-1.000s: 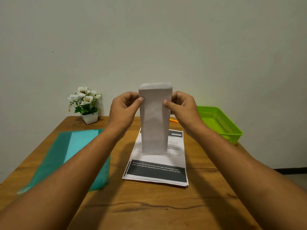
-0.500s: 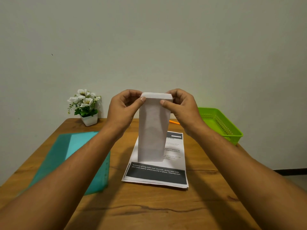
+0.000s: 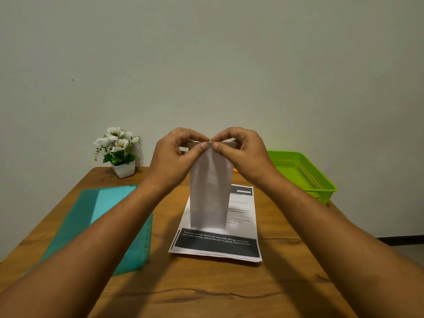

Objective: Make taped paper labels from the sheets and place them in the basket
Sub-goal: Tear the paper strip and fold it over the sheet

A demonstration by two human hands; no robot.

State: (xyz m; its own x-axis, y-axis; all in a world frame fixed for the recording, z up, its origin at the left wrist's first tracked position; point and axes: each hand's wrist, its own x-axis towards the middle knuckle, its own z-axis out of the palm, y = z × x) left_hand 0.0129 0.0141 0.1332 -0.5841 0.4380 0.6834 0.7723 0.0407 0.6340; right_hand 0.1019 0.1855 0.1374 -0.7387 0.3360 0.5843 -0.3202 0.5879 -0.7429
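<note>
On the wooden table (image 3: 206, 292), a teal plastic folder (image 3: 110, 221) is laid flat to the left of the stack of printed sheets (image 3: 220, 244). A small white pot of white flowers (image 3: 119, 150) is set behind and to the left of that stack, close to the wall. Above the stack, a folded strip of white paper (image 3: 208, 191) is held upright in the air. Its top edge is pinched by the left hand (image 3: 176, 157), thumb in front and fingers curled behind, and just beside it by the right hand (image 3: 243, 154) in the same way. The two thumb tips are brought almost together at the middle of the edge. A green plastic basket (image 3: 319, 173) is seen to the right of and behind the stack, at the table's edge.
</note>
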